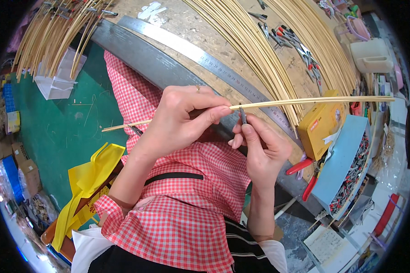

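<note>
A narrow bundle of pale bamboo sticks lies crosswise above my lap, its long end reaching off to the right. My left hand is closed around it, thumb and fingers pinching the sticks near the middle. In the fingers of my right hand is a small dark clip, its tip touching the sticks just right of the left thumb. Another dark clip sits on the bundle's shorter left end. A red checked apron covers my lap.
On the bench are a long steel ruler, loose sticks and scattered clips. At right stand a yellow box, red-handled pliers, a blue box of clips and a white jug. Clipped sticks hang upper left.
</note>
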`<action>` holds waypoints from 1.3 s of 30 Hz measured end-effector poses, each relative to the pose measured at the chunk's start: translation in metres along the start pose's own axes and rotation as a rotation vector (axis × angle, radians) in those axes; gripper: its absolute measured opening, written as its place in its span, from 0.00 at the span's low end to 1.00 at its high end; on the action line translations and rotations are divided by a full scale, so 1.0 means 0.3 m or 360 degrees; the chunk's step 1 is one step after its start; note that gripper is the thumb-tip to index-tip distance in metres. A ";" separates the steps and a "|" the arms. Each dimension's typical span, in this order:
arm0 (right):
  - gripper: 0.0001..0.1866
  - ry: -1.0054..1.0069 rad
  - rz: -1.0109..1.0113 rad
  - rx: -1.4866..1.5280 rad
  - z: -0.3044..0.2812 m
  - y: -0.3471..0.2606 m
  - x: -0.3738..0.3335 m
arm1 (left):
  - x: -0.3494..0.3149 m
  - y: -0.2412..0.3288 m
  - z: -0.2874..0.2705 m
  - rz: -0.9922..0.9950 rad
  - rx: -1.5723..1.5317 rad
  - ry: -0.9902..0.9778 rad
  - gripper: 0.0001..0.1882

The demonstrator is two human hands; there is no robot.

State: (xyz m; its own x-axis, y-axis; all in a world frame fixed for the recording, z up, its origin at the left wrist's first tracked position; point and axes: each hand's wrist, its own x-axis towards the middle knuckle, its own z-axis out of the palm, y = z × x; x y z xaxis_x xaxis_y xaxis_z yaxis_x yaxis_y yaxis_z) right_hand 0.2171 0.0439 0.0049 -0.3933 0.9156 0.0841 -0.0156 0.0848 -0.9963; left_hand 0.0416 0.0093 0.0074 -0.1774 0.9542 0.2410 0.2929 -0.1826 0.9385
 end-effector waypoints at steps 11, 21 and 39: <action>0.11 0.0189 -0.0019 0.0486 -0.113 -0.028 0.039 | 0.005 0.002 -0.034 -0.0134 -0.0164 -0.0402 0.06; 0.05 0.0026 0.0256 0.0522 0.013 0.033 -0.021 | 0.012 0.044 -0.061 0.0100 0.0188 -0.0185 0.11; 0.06 0.0264 -0.0011 0.0279 -0.064 -0.077 0.003 | -0.007 0.068 -0.022 0.0150 0.0303 -0.0251 0.04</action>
State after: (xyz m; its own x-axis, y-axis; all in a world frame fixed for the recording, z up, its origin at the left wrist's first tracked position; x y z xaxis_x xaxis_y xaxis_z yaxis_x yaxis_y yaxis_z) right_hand 0.2348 0.0505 0.0284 -0.2364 0.9685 0.0785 -0.1829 0.0349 -0.9825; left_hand 0.0418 0.0019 0.0278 0.0030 0.9630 0.2696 0.4753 -0.2385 0.8469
